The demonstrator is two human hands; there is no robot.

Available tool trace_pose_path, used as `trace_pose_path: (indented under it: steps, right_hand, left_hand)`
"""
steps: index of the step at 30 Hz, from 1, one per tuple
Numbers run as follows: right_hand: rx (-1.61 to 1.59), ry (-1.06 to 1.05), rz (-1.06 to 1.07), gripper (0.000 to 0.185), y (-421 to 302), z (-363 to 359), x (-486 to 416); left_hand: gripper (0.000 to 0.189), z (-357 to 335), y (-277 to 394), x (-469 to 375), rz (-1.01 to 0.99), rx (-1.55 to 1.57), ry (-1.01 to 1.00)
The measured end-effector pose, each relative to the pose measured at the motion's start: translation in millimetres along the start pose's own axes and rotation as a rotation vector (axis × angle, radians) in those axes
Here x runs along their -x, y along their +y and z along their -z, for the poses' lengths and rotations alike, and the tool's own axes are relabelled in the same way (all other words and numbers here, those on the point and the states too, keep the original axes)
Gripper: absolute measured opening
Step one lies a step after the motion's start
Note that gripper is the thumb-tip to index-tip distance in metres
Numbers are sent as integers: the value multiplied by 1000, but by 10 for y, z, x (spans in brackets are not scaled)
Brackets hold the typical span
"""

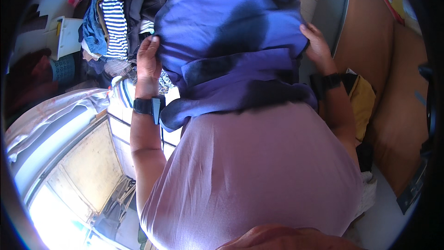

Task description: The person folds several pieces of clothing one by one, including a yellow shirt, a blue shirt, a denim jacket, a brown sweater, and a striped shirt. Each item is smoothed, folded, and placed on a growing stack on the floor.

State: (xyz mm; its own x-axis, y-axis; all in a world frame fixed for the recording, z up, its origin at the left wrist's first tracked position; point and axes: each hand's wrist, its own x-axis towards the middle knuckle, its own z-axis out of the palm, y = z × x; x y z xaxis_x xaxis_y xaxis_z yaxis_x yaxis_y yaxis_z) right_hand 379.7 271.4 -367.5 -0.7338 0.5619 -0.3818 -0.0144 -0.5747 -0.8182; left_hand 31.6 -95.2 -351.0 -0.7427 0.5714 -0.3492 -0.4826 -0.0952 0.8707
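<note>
A blue-purple garment [194,17] is stretched out between my two hands, in front of my torso. My left hand [150,55] grips its left side, thumb on top. On the opposite side, my right hand [317,45] pinches the edge, with some fingers hidden beneath the cloth. A flap like a pocket or folded panel [256,62] crosses the garment's middle, and its lower part bunches against my pink shirt [256,166]. Dark shadows fall over the fabric. Each wrist wears a black band.
Piled clothes [138,3], among them a striped cloth [115,27], lie at the upper left near a white plastic container [69,36]. A brown wooden panel [367,52] stands on the right, beside yellow cloth [362,100]. An opening with bright light [52,218] is at lower left.
</note>
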Motion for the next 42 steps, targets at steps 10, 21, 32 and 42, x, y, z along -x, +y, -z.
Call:
trace_pose_path:
  steps: [10, 21, 32, 42]
  right_hand:
    - [677, 128, -142, 24, 0, 177, -189]
    - [1253, -205, 555, 29, -671, -906, -1636]
    - [1086, -1, 488, 15, -781, -844, -1783]
    - [1538, 141, 847, 36, -494, -745, -1464]
  left_hand:
    - [60, 99, -87, 272, 182, -396, -384]
    - [56, -1238, 618, -1365, -553, -1068, -339]
    - [32, -1470, 619, -1830, -487, -1131, -244]
    - [36, -1361, 377, -1363, -1122, -1408, -104]
